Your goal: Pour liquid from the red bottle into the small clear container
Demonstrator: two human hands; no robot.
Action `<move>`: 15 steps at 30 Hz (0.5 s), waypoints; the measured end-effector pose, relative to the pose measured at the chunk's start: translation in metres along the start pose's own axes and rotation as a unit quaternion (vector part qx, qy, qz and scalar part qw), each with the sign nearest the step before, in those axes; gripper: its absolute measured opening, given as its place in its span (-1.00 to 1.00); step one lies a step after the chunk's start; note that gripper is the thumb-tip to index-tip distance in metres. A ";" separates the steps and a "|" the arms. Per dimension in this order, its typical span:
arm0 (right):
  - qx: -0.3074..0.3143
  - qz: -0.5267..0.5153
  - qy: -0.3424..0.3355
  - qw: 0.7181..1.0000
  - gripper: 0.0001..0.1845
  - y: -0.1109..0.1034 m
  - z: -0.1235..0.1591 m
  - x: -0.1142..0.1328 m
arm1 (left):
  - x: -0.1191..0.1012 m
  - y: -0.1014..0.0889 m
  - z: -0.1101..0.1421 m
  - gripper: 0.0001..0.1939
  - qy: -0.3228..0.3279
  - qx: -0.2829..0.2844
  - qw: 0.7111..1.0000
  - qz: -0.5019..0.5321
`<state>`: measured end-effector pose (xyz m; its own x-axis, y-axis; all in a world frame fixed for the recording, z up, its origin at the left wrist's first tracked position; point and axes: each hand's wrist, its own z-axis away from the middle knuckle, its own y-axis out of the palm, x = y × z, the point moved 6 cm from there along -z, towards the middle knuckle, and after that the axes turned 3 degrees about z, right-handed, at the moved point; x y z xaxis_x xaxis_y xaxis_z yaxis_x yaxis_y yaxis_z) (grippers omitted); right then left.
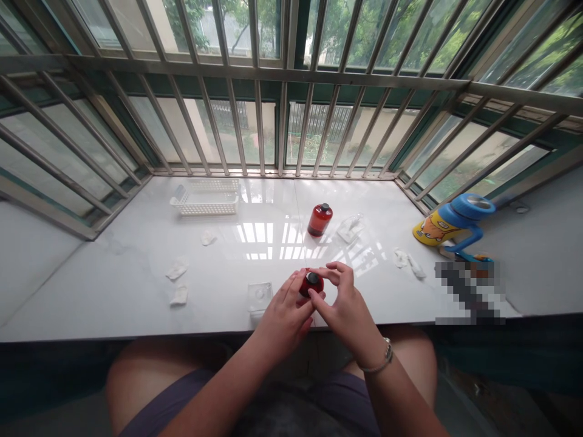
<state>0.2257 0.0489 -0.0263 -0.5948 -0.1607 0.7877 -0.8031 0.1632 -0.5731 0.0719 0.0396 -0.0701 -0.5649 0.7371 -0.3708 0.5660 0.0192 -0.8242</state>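
Observation:
At the front edge of the counter, a small red bottle (317,285) with a black cap (312,277) stands roughly upright between my hands. My left hand (283,306) is wrapped round its left side and partly hides it. From the right, the thumb and forefinger of my right hand (348,303) are bent round the bottle's top, near the cap; the other fingers are curled in the air. A second red bottle (319,221) with a black cap stands farther back. Just left of my left hand lies a clear plastic box (260,295).
A white perforated basket (207,209) stands at the back left of the white counter (122,285). Crumpled white tissues (177,269) lie at left and right, and a clear plastic wrapper (350,229) near the rear bottle. A blue-yellow flask (449,221) stands right; window bars (259,127) line the back.

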 end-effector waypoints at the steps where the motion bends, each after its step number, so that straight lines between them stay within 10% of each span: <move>1: -0.004 0.002 0.010 1.000 -0.44 0.000 -0.001 0.000 | 0.000 -0.001 0.000 -0.25 -0.001 0.003 1.000 0.000; 15: -0.079 0.055 0.044 0.994 -0.54 -0.004 -0.006 0.001 | -0.004 0.000 -0.001 -0.36 0.002 -0.010 1.000 -0.015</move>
<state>0.2282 0.0537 -0.0220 -0.6680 -0.0481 0.7426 -0.7130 0.3274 -0.6201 0.0746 0.0372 -0.0679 -0.5797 0.7386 -0.3440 0.5603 0.0549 -0.8264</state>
